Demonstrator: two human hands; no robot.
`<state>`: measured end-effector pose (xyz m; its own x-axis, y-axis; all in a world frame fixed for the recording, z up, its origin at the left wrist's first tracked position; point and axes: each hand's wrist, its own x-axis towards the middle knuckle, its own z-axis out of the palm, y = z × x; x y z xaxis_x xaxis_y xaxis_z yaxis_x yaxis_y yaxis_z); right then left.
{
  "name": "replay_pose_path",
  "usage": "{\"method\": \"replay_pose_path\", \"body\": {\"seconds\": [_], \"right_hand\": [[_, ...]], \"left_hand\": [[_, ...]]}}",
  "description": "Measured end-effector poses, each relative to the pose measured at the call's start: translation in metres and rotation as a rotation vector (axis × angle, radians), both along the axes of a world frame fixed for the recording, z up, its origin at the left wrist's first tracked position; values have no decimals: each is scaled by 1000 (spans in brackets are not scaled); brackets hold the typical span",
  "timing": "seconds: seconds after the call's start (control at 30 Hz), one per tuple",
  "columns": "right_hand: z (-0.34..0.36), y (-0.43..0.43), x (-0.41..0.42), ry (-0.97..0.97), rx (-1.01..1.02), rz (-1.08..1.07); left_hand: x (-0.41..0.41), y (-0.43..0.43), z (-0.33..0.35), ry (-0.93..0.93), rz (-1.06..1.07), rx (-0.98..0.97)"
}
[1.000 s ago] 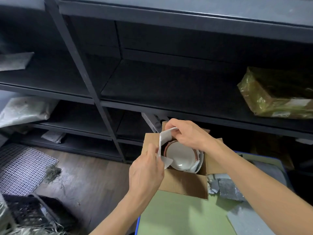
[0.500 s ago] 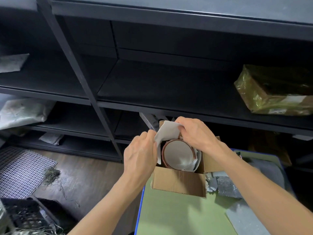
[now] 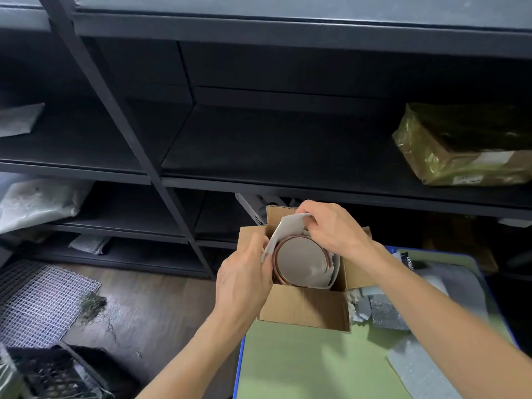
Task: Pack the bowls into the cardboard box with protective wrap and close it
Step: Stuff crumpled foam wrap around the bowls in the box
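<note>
The wrap [image 3: 283, 228] now spreads wider over the stacked bowls [image 3: 302, 262] in the cardboard box [image 3: 305, 312], with the left hand [image 3: 244, 280] pinching its limp left edge and the right hand [image 3: 334, 228] its far edge; the bowls look brittle and are best cradled from underneath.

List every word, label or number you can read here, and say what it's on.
No text is legible.
Wrapped parcel, upper right: white labels, print too blurred to read.
Dark packet right of the cardboard box: pale marks, too small to read.
</note>
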<state>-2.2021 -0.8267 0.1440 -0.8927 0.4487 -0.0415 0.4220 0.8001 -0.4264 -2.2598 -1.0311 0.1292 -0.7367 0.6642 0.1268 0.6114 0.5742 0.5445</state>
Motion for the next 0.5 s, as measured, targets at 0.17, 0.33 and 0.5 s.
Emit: {"method": "replay_pose_path", "body": {"seconds": [0.17,0.33,0.5], "right_hand": [[-6,-3,-1,16,97,42],[-12,-5,-3,32,90,75],[-22,-6,-9,36,23,89]], "left_hand": [[0,8,-9,-89,22,-39],[-2,6,-12,-56,20,-78],[8,-2,-13,-77,18,-53]]}}
